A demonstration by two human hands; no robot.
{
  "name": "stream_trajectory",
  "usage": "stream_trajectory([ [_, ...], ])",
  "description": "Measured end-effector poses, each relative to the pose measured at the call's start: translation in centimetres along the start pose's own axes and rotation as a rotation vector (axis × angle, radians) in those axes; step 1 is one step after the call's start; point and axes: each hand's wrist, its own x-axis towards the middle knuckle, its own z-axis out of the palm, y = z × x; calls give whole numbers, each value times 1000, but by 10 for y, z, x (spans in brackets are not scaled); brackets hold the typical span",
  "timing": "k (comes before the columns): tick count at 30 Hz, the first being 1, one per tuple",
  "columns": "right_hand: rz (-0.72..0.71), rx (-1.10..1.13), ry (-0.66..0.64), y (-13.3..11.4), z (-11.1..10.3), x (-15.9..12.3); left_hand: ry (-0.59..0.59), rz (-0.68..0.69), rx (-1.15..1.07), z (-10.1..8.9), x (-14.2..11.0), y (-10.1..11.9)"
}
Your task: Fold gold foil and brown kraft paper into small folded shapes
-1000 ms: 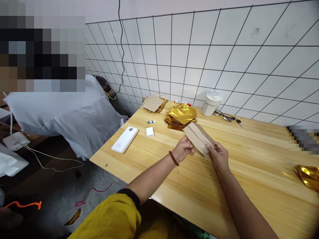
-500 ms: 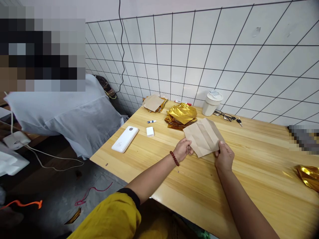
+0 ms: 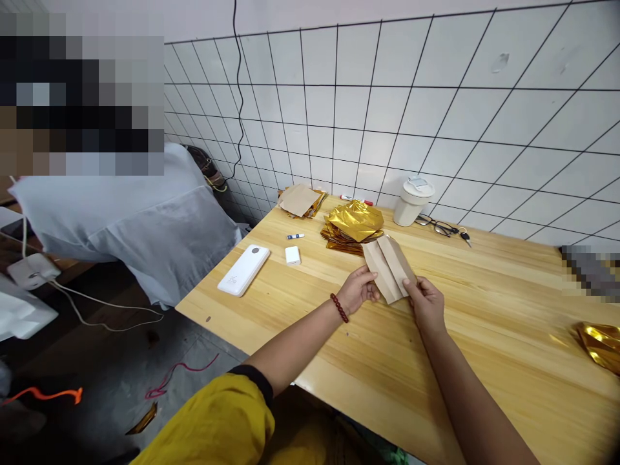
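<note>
The left hand point(image 3: 359, 290) and right hand point(image 3: 427, 302) pinch opposite sides of a creased brown paper point(image 3: 389, 268) above the bench point(image 3: 310, 336), just in front of the stacked gold foil point(image 3: 354, 223); a white lidded cup point(image 3: 413, 201) stands beyond, beside the glasses point(image 3: 436, 225)

Table point(image 3: 320, 349) bare right of hands point(image 3: 394, 290); foil stack point(image 3: 356, 223), 1 cup point(image 3: 413, 201) block wallward.
</note>
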Motion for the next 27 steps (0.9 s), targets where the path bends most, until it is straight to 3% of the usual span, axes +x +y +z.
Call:
stream_trajectory([
  [15,45,177,12,7,0,5,-68,-29,-61,-5,3,3],
  [20,36,104,-74,7,-2,2,-63,13,-50,-3,3,1],
  [23,-40,26,-136,6,-4,1,-49,17,-10,-1,1,1],
  [27,-302,-148,-180,1,-3,-4,3,57,44,3,-1,-2],
])
